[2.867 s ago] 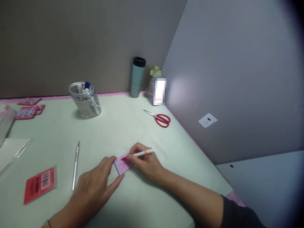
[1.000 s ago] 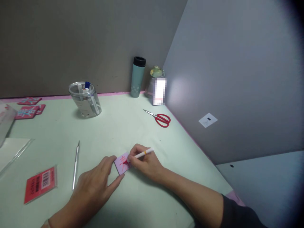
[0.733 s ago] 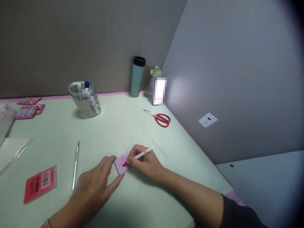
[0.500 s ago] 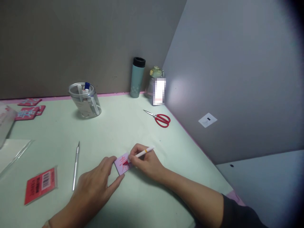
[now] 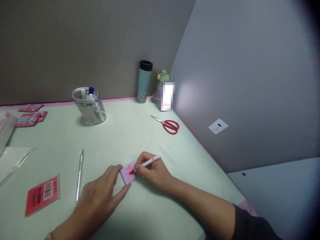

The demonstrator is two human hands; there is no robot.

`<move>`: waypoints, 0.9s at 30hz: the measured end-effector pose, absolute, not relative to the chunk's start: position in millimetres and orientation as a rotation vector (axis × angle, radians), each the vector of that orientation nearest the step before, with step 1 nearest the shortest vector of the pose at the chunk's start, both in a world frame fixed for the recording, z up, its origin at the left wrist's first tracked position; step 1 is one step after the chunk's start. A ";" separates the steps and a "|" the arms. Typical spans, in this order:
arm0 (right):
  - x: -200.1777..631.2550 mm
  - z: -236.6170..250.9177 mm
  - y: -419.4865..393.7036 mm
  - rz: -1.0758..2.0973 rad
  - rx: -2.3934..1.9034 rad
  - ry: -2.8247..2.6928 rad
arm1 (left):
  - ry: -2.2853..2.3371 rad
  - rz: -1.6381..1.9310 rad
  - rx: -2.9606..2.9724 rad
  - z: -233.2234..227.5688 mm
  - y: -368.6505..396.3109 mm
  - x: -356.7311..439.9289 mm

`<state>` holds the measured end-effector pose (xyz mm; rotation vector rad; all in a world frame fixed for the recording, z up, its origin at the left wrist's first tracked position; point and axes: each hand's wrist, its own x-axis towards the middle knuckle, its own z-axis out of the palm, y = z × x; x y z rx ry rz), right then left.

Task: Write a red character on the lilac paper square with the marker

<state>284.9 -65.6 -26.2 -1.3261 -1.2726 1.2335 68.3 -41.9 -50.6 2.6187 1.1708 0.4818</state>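
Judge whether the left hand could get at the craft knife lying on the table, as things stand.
Probably yes. The craft knife lies just beside the left hand with bare table between them, though that hand is pressed on the small card.

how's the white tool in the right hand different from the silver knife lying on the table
The white tool is gripped in the right hand, slanted, its tip on the small pink card; the silver craft knife lies flat and untouched, apart from the left hand. The tool is white with an orange band; the knife is plain metal and looks longer. Both are slim, pen-like sticks.
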 end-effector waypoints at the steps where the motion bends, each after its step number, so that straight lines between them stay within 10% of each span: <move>1: 284.9 -25.8 -65.6 1.230 -1.326 -1.274 | 1.172 0.486 2.619 -50.5 -42.0 68.2; 27: 284.3 -26.2 -65.3 1.237 -1.332 -1.241 | 1.179 0.511 2.582 -53.7 -41.3 68.2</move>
